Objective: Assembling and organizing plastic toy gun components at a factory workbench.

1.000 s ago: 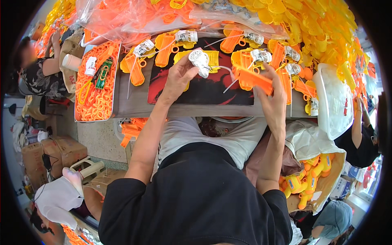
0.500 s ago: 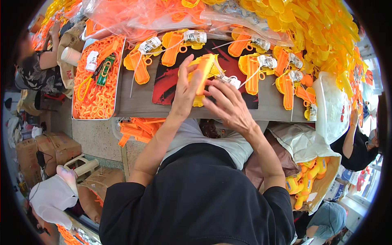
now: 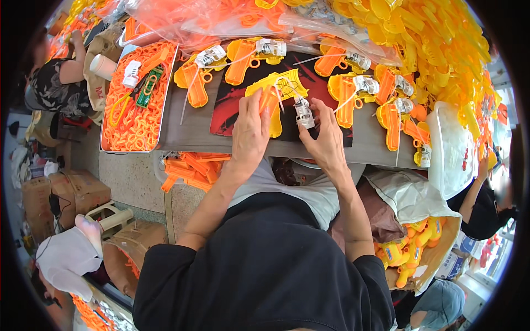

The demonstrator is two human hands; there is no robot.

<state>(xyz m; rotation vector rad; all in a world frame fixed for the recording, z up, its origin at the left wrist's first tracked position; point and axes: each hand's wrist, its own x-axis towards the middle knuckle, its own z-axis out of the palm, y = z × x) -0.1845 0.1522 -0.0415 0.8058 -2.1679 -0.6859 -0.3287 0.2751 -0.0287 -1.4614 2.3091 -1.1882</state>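
On a dark red-and-black mat (image 3: 221,118) lies a yellow toy gun shell (image 3: 295,84) with an orange grip piece (image 3: 269,100) over its handle. My left hand (image 3: 248,135) has its fingers closed on the orange grip piece from the left. Between the thumb and fingers of my right hand (image 3: 327,138) is a small white-and-clear module (image 3: 304,114), just right of the shell. Thin wires (image 3: 288,88) run from the module into the shell. Several part-built toy guns (image 3: 344,105) lie around the mat, each with a similar white module beside or on it.
A tray (image 3: 103,144) of small orange parts stands at the left, with green-handled pliers (image 3: 149,91) on top. Heaped yellow shells (image 3: 408,49) and plastic bags (image 3: 221,22) fill the back. A translucent bin (image 3: 447,149) stands at the right; orange pieces (image 3: 190,172) sit below the table edge.
The toy gun shell has come down from a raised, tilted hold to lie on the mat. My right hand has moved right, off the shell, and holds the white module.
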